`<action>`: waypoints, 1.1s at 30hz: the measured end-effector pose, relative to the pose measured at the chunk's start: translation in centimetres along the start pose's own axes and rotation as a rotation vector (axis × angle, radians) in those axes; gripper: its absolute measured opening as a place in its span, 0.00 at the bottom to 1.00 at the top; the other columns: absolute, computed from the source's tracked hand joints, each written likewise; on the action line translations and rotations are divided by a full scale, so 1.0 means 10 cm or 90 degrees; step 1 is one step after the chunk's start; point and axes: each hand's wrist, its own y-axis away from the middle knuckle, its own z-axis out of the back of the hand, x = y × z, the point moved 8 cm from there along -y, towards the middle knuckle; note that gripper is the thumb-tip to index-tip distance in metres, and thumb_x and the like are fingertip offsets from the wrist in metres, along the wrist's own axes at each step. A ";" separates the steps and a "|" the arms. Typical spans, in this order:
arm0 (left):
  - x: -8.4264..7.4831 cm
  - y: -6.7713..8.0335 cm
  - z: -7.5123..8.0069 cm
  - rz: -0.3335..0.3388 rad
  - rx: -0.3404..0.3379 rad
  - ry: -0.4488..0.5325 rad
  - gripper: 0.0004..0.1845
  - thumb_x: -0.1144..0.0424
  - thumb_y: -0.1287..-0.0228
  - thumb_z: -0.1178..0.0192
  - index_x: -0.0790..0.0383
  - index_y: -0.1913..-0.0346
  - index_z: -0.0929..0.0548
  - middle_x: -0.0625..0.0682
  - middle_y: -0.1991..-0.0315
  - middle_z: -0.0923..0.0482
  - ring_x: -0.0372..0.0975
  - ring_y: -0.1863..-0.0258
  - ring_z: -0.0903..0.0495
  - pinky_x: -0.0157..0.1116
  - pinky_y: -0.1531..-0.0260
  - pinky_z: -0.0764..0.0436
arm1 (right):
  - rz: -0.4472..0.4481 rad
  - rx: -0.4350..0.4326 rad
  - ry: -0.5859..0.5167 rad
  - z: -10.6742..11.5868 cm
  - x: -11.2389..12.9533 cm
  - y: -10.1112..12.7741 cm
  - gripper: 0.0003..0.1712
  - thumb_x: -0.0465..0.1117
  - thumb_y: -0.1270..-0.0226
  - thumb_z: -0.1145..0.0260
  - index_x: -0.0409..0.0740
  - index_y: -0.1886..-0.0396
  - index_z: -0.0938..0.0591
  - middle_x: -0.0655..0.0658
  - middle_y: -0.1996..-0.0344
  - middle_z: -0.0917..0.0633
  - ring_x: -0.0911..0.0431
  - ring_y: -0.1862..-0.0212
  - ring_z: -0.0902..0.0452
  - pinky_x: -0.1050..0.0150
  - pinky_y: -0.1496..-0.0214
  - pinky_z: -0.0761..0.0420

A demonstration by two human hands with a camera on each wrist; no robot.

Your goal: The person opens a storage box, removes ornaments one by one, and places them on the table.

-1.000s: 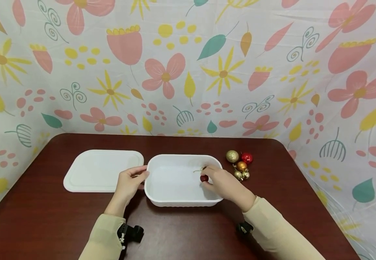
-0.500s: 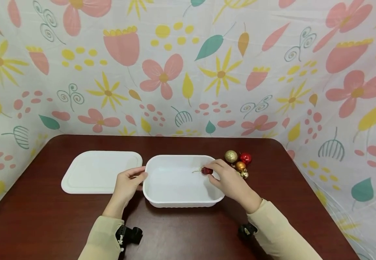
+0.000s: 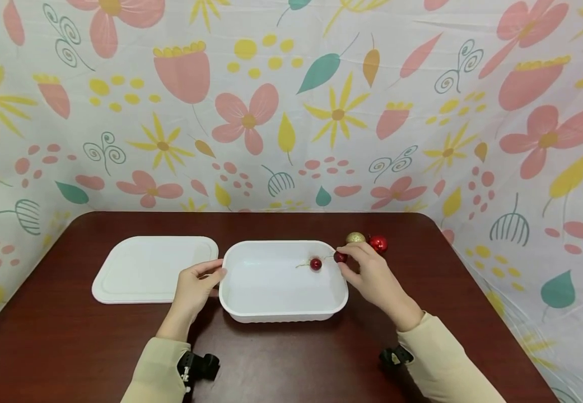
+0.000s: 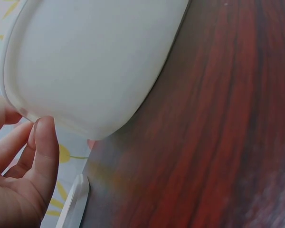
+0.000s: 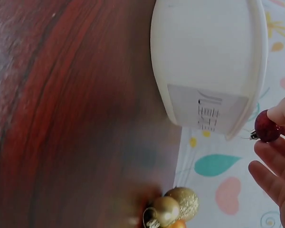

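**Carrying a second red bauble to the white tub**

Pinching a dark red bauble [image 3: 340,257] at the white tub's [image 3: 283,313] right rim, the right hand [image 3: 372,275] seems midway through loading ornaments. One red bauble [image 3: 315,264] already lies inside. The left hand [image 3: 195,282] steadies the tub's left rim, fingers curled on it. Judging by this, the next move needs a short carry inward and a release. More baubles [image 3: 367,240] wait beside the tub; its lid [image 3: 155,268] lies left on the table [image 3: 69,347].

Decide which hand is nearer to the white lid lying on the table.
Left. The left hand grips the tray rim at its left end, right beside the lid. The right hand is beyond the tray's far right corner, pinching a red bauble.
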 end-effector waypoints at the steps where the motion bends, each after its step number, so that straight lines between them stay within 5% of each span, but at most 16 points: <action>1: 0.00 0.00 0.00 0.001 0.000 0.001 0.17 0.68 0.39 0.37 0.70 0.47 0.20 0.50 0.65 0.17 0.35 0.73 0.18 0.33 0.75 0.16 | -0.006 -0.006 -0.003 0.02 -0.02 0.01 0.17 0.34 0.47 0.28 0.39 0.56 0.18 0.43 0.57 0.19 0.54 0.58 0.23 0.58 0.61 0.16; 8: 0.02 0.00 -0.01 0.010 0.001 0.013 0.19 0.68 0.40 0.37 0.71 0.46 0.21 0.48 0.67 0.18 0.34 0.75 0.19 0.32 0.76 0.16 | -0.030 -0.051 -0.003 0.13 -0.15 0.08 0.18 0.33 0.50 0.27 0.39 0.57 0.17 0.43 0.58 0.18 0.52 0.55 0.21 0.57 0.56 0.19; 17: 0.00 -0.01 0.00 0.006 -0.002 0.012 0.19 0.68 0.40 0.37 0.71 0.46 0.20 0.49 0.66 0.18 0.34 0.73 0.18 0.33 0.75 0.16 | -0.089 -0.057 -0.013 0.20 -0.35 0.14 0.17 0.32 0.49 0.28 0.39 0.57 0.18 0.41 0.60 0.18 0.49 0.61 0.19 0.52 0.62 0.16; 22: 0.00 -0.02 0.01 0.002 -0.003 0.000 0.18 0.68 0.40 0.37 0.70 0.47 0.20 0.49 0.66 0.18 0.35 0.72 0.18 0.33 0.75 0.15 | -0.120 -0.056 -0.016 0.21 -0.46 0.17 0.19 0.32 0.49 0.28 0.38 0.54 0.17 0.40 0.59 0.18 0.51 0.63 0.18 0.71 0.62 0.17; 26: -0.01 -0.02 0.01 -0.001 -0.001 0.005 0.18 0.68 0.40 0.37 0.70 0.47 0.20 0.50 0.65 0.18 0.36 0.72 0.18 0.32 0.75 0.16 | -0.130 -0.064 -0.022 0.23 -0.53 0.19 0.18 0.31 0.48 0.29 0.37 0.54 0.17 0.40 0.59 0.18 0.50 0.63 0.19 0.90 0.61 0.30; 29: -0.02 -0.02 0.01 0.000 0.000 0.013 0.18 0.68 0.40 0.37 0.71 0.47 0.20 0.50 0.65 0.18 0.36 0.73 0.18 0.31 0.76 0.16 | -0.138 -0.067 -0.013 0.25 -0.58 0.22 0.17 0.31 0.47 0.30 0.37 0.55 0.17 0.40 0.60 0.18 0.48 0.62 0.19 0.92 0.62 0.34; 33: -0.01 0.00 0.00 0.003 0.004 0.019 0.18 0.68 0.40 0.37 0.71 0.47 0.20 0.50 0.65 0.18 0.35 0.73 0.18 0.31 0.76 0.16 | -0.157 -0.061 0.001 0.27 -0.66 0.27 0.16 0.31 0.47 0.30 0.38 0.56 0.17 0.41 0.60 0.19 0.48 0.61 0.19 0.80 0.63 0.25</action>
